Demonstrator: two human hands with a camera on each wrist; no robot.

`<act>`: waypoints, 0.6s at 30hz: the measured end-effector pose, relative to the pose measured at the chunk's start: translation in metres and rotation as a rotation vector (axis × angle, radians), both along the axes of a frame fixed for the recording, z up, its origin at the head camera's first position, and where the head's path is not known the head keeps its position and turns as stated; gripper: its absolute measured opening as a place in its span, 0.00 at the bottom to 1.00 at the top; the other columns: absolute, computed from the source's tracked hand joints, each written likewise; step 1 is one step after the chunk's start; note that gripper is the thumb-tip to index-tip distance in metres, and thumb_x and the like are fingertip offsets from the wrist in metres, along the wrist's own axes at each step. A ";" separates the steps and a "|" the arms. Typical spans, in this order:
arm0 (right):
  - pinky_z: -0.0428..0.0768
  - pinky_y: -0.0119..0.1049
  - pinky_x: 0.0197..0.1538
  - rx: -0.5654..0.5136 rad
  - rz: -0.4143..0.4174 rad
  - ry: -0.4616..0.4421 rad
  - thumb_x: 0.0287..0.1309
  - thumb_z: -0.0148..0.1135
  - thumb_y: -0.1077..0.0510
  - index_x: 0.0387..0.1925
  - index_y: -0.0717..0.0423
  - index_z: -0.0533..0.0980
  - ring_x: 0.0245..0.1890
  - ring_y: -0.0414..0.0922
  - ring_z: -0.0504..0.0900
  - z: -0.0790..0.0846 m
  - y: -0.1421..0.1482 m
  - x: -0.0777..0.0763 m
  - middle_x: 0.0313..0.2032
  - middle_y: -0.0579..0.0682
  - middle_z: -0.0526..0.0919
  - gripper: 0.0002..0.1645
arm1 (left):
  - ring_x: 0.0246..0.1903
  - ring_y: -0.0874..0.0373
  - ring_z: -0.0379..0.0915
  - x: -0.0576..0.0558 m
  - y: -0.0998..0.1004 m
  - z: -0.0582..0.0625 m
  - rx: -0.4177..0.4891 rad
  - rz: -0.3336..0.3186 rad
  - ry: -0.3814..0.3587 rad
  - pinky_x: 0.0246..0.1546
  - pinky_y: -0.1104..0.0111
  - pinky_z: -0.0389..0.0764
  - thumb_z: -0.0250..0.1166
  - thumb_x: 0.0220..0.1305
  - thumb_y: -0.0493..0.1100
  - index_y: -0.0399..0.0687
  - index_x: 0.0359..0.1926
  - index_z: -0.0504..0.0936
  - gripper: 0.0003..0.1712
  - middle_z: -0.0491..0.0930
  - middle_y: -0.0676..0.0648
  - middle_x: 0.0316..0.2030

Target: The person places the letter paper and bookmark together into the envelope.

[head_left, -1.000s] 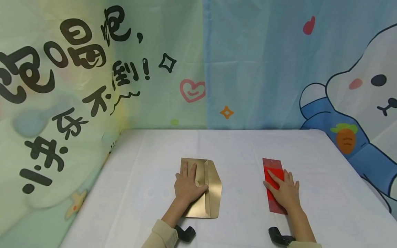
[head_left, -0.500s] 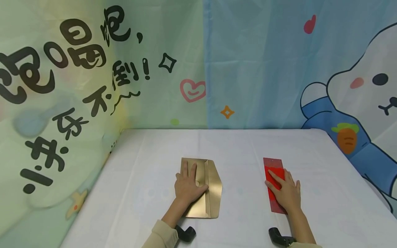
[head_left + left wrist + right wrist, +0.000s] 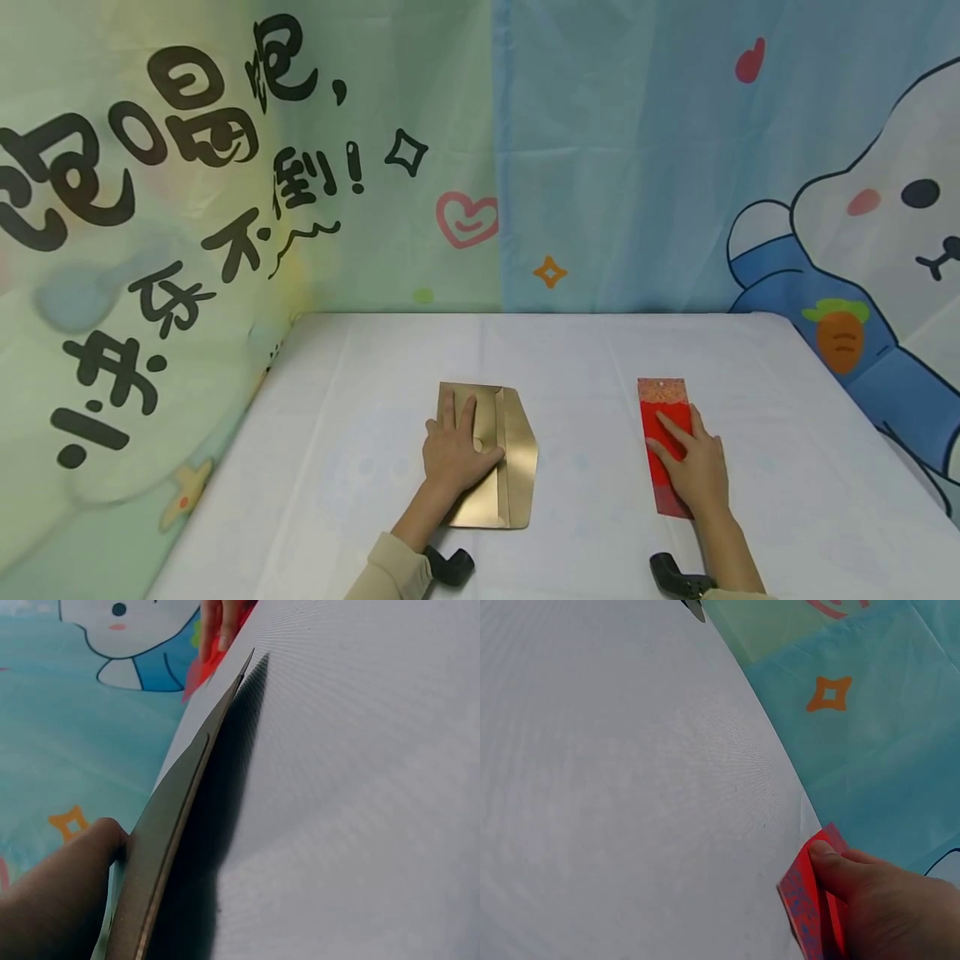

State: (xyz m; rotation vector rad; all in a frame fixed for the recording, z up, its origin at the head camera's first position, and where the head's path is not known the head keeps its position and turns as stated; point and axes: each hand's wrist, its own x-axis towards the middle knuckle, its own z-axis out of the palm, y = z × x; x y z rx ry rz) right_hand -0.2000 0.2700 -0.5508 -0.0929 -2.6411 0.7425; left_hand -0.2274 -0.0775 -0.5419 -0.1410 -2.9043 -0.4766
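Observation:
A gold envelope [image 3: 517, 467], its flap on the right side, lies left of centre in the head view. My left hand [image 3: 453, 454] rests on it with fingers spread. In the left wrist view, the envelope's edge [image 3: 169, 799] stands up from the cloth over a dark shadow. To the right lies a narrow red envelope [image 3: 664, 425] with a glittery top band. My right hand [image 3: 697, 475] touches it, thumb and one finger across its face, other fingers at its right edge. In the right wrist view, the thumb presses on the red envelope [image 3: 802, 900], whose near side shows a bluish pattern.
A white cloth [image 3: 585, 358] covers the table. Behind it hangs a printed backdrop [image 3: 645, 208], with a green printed panel [image 3: 90, 317] along the left. Each wrist wears a black camera mount, the left mount [image 3: 452, 569] and the right mount [image 3: 675, 575].
The red envelope has shifted slightly right, and its top band now looks brighter and glittery. The right hand's outer fingers have moved closer to the envelope's edge. The left hand stays put.

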 end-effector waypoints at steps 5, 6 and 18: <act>0.66 0.63 0.48 -0.081 -0.010 0.019 0.51 0.66 0.60 0.56 0.62 0.72 0.52 0.70 0.64 0.003 0.000 0.002 0.63 0.69 0.58 0.29 | 0.34 0.45 0.64 0.001 0.001 0.000 -0.009 -0.006 0.001 0.16 0.69 0.60 0.57 0.42 0.69 0.58 0.70 0.56 0.53 0.47 0.42 0.70; 0.67 0.62 0.48 -0.095 -0.013 0.023 0.50 0.66 0.61 0.56 0.63 0.72 0.52 0.69 0.64 0.004 -0.001 0.002 0.63 0.69 0.59 0.29 | 0.34 0.45 0.64 0.001 0.002 0.000 -0.011 -0.007 0.001 0.16 0.69 0.60 0.57 0.42 0.69 0.58 0.70 0.56 0.53 0.47 0.42 0.70; 0.68 0.48 0.54 -0.440 -0.130 -0.090 0.57 0.61 0.58 0.56 0.53 0.74 0.56 0.55 0.68 0.039 -0.015 -0.001 0.57 0.60 0.72 0.23 | 0.34 0.45 0.65 0.000 0.000 0.000 -0.016 -0.001 0.005 0.15 0.69 0.61 0.57 0.41 0.70 0.58 0.70 0.56 0.53 0.47 0.42 0.70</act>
